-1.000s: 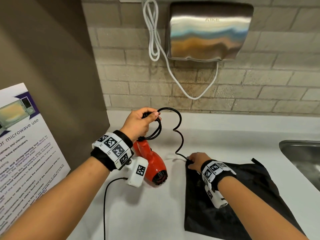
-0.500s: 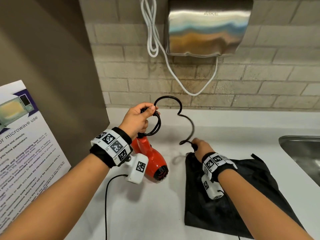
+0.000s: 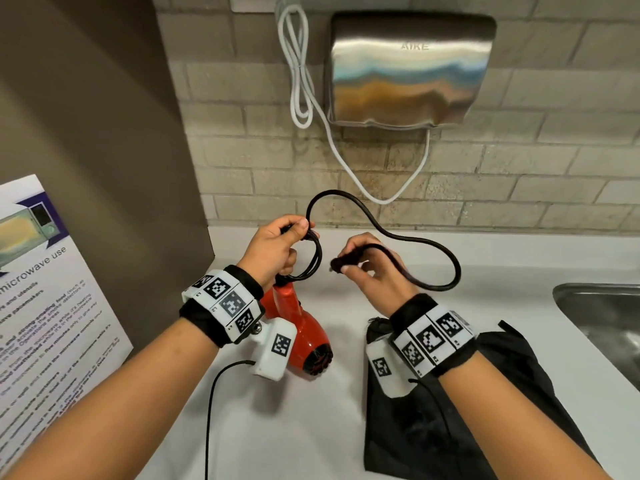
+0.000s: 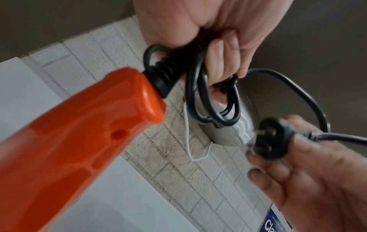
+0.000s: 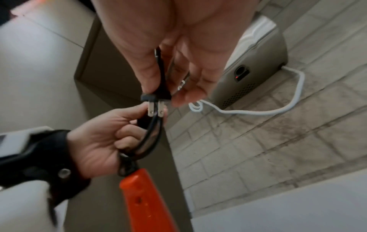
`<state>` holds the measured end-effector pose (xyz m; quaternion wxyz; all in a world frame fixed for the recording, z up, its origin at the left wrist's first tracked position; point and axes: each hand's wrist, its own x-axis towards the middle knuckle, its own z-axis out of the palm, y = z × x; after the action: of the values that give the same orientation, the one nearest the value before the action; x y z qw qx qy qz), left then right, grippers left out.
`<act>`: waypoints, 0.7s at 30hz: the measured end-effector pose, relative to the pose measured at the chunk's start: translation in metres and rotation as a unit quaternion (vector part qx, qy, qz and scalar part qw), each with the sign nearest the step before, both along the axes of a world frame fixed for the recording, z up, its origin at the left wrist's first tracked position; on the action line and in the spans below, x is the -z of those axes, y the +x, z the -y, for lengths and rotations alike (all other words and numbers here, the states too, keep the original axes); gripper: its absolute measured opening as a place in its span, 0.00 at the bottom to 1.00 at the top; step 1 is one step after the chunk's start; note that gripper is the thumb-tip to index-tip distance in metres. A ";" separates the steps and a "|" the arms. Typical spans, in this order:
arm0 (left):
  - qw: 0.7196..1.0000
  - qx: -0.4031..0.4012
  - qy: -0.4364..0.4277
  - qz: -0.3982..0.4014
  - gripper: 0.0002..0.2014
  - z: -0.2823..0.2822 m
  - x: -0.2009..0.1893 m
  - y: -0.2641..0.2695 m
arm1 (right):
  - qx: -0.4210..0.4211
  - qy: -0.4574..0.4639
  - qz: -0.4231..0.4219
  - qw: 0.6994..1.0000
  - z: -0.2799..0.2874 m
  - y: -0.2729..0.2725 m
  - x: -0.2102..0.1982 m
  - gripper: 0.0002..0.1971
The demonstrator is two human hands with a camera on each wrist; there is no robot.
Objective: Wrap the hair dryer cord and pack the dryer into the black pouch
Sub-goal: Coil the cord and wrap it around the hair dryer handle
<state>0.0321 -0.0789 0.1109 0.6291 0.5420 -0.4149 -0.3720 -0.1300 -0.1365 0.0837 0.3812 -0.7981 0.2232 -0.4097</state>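
Above the counter (image 3: 311,427), left hand (image 3: 273,247) grips cord (image 3: 415,244) loops; right hand (image 3: 374,271) pinches plug (image 4: 272,141).

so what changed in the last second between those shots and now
The right hand lifted the plug off the black pouch and carried it left toward the left hand. The left hand's grip on the cord coils and the red hair dryer below stayed put.

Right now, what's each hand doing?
Left hand: grips coiled black cord loops of the red hair dryer.
Right hand: pinches the black plug.
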 end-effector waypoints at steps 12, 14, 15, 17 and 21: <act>0.999 0.026 0.005 -0.020 0.09 -0.001 -0.002 -0.009 | 0.086 -0.060 0.069 0.992 -0.013 0.039 0.006 0.10; 0.999 0.027 0.009 -0.025 0.09 -0.001 -0.002 -0.010 | 0.095 -0.078 0.065 0.990 -0.012 0.044 0.005 0.14; 0.999 0.030 0.011 -0.029 0.09 -0.001 -0.002 -0.011 | 0.107 -0.080 0.063 0.989 -0.012 0.046 0.003 0.16; 0.999 0.035 0.013 -0.037 0.10 -0.002 -0.001 -0.012 | 0.147 -0.077 0.046 0.985 -0.008 0.048 0.000 0.18; 0.998 0.039 0.009 -0.046 0.10 -0.005 -0.001 -0.011 | 0.153 -0.052 0.019 0.987 -0.002 0.052 -0.006 0.17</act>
<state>0.0213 -0.0735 0.1120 0.6276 0.5131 -0.4032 -0.4246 -0.0785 -0.1341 0.0893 0.2765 -0.7651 0.3138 -0.4896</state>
